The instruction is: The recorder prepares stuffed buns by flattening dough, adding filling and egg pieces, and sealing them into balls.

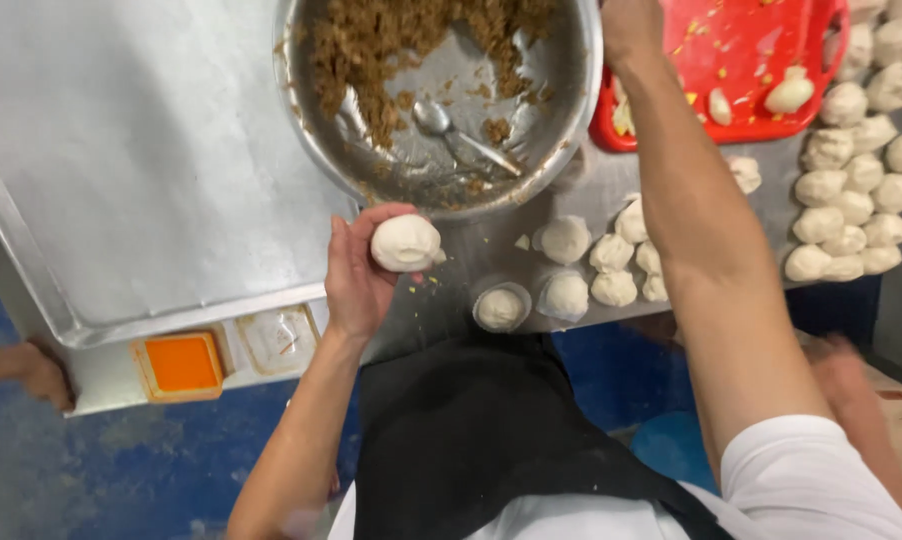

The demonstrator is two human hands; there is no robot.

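Below the bowl (441, 100), left hand (356, 270) cups a dough ball (405, 243).

On my feed the dough ball (405, 243) in the left hand (356, 280) is plain off-white, like the dough pieces (846, 210) in rows to the right. The bowl (571, 110) is dull silver, smeared, with brown crumbly filling (381, 45) and a silver spoon (451, 130). I see the tabletop (141, 160) as pale grey metal. The tray (741, 50) is bright red with yellow flecks. A small orange container (181, 365) sits at the edge. The apron (471, 430) is black, the sleeve (821, 480) white, the floor (91, 470) mottled blue.
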